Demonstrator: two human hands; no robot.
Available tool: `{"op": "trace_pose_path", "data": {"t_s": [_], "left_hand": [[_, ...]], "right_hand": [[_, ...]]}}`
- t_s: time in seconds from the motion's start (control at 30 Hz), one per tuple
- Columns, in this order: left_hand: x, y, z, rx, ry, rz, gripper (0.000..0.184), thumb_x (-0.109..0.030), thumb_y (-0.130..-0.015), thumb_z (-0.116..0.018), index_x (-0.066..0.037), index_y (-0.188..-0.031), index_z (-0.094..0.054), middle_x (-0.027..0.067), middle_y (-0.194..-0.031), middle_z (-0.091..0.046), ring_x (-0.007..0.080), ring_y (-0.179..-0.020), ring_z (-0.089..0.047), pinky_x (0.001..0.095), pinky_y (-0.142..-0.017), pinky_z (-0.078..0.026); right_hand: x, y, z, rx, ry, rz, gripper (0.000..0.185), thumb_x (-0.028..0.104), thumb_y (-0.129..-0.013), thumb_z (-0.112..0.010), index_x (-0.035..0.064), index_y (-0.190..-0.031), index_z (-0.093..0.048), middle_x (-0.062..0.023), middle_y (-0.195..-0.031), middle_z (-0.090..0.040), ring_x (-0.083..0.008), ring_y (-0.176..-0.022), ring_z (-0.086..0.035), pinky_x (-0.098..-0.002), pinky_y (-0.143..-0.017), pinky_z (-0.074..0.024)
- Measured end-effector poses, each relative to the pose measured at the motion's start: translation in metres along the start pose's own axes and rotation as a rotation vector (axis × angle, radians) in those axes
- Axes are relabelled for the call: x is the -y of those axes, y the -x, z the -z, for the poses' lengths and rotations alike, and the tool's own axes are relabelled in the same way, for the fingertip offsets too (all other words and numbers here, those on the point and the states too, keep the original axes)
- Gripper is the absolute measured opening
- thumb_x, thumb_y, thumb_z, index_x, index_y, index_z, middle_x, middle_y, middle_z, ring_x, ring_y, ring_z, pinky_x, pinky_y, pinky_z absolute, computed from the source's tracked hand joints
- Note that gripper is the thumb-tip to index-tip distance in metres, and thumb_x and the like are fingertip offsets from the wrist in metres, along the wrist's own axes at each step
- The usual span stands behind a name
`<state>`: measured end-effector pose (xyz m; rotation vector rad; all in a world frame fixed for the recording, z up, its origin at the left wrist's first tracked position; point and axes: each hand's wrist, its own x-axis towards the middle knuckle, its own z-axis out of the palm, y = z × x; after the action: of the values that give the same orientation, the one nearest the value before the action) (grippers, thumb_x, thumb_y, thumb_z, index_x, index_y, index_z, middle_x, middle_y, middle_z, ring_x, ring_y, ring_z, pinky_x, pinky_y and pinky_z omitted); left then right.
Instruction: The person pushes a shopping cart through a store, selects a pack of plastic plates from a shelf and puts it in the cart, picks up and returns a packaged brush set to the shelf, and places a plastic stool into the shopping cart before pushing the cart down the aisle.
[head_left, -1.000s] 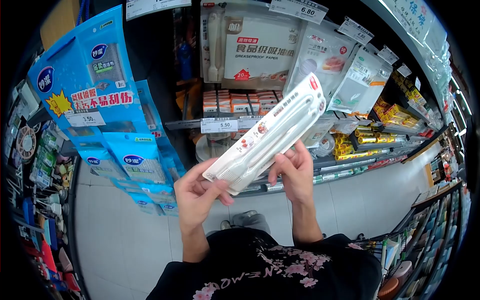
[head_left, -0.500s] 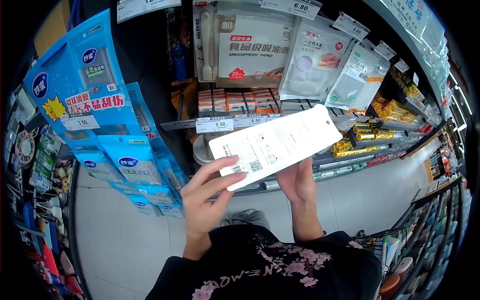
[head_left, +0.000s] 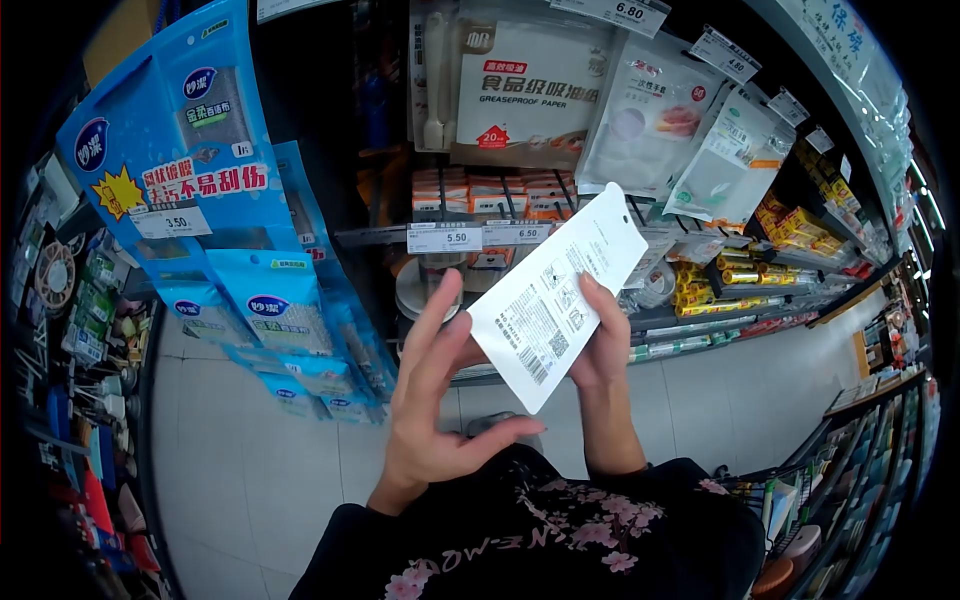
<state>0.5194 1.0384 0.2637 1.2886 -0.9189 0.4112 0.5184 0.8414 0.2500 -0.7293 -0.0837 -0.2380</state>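
Observation:
A long white package (head_left: pixel 560 300) shows its printed back, with a barcode near its lower end, and is tilted up to the right. My right hand (head_left: pixel 603 335) grips its right edge, thumb on the printed face and the other fingers hidden behind. At the package's lower left, my left hand (head_left: pixel 435 400) is spread, thumb and fingers wide apart; some fingertips reach near or behind the card's left edge. Beyond the package hang a greaseproof paper pack (head_left: pixel 530 100) and a clear glove bag (head_left: pixel 645 125).
Blue cloth packs (head_left: pixel 170 130) hang at the left. Price tags line a shelf rail (head_left: pixel 380 237) behind the package. Yellow boxes (head_left: pixel 800 230) sit on the right shelf. A wire rack (head_left: pixel 860 480) stands at the lower right, above the tiled floor (head_left: pixel 230 450).
The package was turned from its front to its back, then tilted more steeply. My left hand has let go and opened; my right thumb has come onto the printed face.

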Motion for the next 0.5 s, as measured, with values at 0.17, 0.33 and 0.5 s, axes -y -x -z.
{"op": "trace_pose_path", "data": {"t_s": [0.17, 0.33, 0.5], "left_hand": [[-0.004, 0.0, -0.006, 0.106, 0.077, 0.064, 0.09, -0.015, -0.068, -0.089, -0.003, -0.143, -0.042, 0.0288, -0.15, -0.033, 0.0392, -0.132, -0.047, 0.0414, -0.099, -0.051], [0.0, 0.0, -0.005, 0.064, 0.061, 0.06, 0.09, -0.014, -0.066, -0.09, -0.003, -0.142, -0.043, 0.0266, -0.149, -0.037, 0.0361, -0.131, -0.048, 0.0403, -0.1, -0.05], [0.002, 0.0, 0.0, 0.055, 0.119, 0.018, 0.093, -0.015, -0.064, -0.092, -0.004, -0.142, -0.042, 0.027, -0.149, -0.035, 0.0355, -0.13, -0.049, 0.0408, -0.097, -0.053]], "right_hand": [[-0.003, -0.002, 0.005, 0.07, -0.149, -0.197, 0.046, 0.021, -0.097, -0.05, -0.0039, -0.135, -0.045, -0.0173, -0.123, -0.062, -0.0248, -0.108, -0.066, -0.0367, -0.091, -0.0557], [-0.007, 0.003, -0.013, -0.078, -0.157, -0.173, 0.048, 0.023, -0.096, -0.047, -0.0065, -0.133, -0.046, -0.0214, -0.117, -0.065, -0.0277, -0.097, -0.071, -0.0355, -0.079, -0.062], [-0.009, 0.005, -0.008, -0.018, -0.057, -0.172, 0.049, 0.024, -0.097, -0.052, -0.0025, -0.137, -0.042, -0.0162, -0.125, -0.06, -0.0234, -0.11, -0.064, -0.0355, -0.093, -0.052]]}}
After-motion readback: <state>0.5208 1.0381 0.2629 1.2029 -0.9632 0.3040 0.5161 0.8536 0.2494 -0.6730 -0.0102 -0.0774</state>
